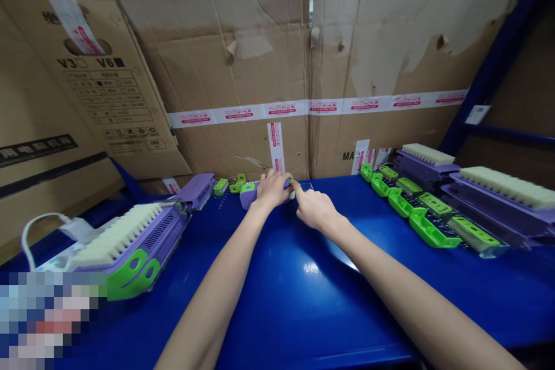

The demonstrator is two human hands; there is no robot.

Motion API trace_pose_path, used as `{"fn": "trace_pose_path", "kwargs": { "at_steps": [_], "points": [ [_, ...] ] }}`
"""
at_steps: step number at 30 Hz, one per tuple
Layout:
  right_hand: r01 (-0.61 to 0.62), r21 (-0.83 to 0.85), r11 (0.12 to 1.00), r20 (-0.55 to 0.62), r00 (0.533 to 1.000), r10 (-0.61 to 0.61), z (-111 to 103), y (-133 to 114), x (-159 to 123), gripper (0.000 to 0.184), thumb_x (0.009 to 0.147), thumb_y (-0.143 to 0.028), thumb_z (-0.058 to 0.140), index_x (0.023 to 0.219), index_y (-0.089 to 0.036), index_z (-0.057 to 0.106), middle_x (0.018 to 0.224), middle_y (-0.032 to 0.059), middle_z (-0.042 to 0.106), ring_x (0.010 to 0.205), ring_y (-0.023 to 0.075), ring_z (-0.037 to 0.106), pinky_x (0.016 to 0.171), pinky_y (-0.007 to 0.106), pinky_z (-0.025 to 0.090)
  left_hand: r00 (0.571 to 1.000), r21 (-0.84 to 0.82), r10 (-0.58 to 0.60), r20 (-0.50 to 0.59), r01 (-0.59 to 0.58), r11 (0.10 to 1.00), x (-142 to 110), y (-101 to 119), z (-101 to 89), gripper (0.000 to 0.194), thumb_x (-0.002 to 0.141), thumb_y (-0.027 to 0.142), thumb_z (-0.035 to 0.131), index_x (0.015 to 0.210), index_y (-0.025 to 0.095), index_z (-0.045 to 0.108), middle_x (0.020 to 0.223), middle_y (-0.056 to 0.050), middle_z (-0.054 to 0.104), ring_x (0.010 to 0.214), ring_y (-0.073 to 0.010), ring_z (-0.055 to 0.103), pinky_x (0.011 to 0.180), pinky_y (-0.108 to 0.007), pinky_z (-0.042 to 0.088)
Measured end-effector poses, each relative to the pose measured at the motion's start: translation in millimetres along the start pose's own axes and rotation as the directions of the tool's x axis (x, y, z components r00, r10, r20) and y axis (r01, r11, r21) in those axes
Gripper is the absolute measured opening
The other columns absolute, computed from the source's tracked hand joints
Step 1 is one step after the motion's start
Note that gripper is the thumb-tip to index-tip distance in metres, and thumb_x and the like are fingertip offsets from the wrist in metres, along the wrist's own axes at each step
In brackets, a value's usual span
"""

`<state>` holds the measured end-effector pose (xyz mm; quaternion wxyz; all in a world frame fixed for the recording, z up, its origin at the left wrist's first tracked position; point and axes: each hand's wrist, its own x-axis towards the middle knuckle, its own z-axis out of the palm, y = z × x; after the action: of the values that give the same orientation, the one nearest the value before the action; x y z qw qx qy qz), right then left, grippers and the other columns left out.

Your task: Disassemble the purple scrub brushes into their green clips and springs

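At the back middle of the blue table [312, 300], my left hand [273, 189] is closed over a purple-and-green plastic piece [248, 195] and holds it down. My right hand [314, 208] is beside it, its index finger stretched to a small green part at the piece's right end. Its other fingers are curled under, and whether they hold anything is hidden. A small white part shows below that fingertip. A clear plastic edge [307, 186] shows just behind my right hand. Left of the piece lie a green bracket [238, 183] and a clear-and-green block [221, 187].
Purple housings with cream bristle-like pads [125, 231] stand at left, near a white plug with its cable [80, 228]. More padded housings [505, 185] stand at right, beside rows of green brackets [429, 228] and clear-and-green blocks [474, 234]. Cardboard [243, 69] walls the back.
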<state>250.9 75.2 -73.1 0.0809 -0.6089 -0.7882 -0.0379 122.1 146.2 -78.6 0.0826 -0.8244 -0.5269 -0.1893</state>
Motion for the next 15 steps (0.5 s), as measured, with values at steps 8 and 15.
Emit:
{"fn": "trace_pose_path", "kwargs": {
  "at_steps": [8,15],
  "points": [
    [-0.054,0.116,0.992,-0.025,0.998,0.057,-15,45,10,0.054,0.086,-0.020,0.036,0.140,-0.021,0.035,0.110,0.0151,0.065,0.099,0.0272,0.063,0.077,0.033,0.046,0.998,0.048,-0.006,-0.068,0.010,0.999,-1,3,7.3,0.028,0.086,0.045,0.052,0.104,0.026,0.062,0.108,-0.007,0.065,0.109,-0.0294,0.047,0.087,-0.044,0.036],
    [-0.406,0.083,0.910,0.057,0.914,0.402,22,97,18,0.054,0.083,-0.020,0.038,0.137,-0.017,0.038,0.113,0.0193,0.062,0.101,0.0311,0.062,0.076,0.038,0.047,0.995,0.033,-0.018,-0.099,0.022,0.999,-1,7,8.9,0.027,0.088,0.046,0.050,0.098,0.023,0.060,0.098,-0.007,0.067,0.103,-0.0273,0.051,0.088,-0.042,0.034]
  ]
}}
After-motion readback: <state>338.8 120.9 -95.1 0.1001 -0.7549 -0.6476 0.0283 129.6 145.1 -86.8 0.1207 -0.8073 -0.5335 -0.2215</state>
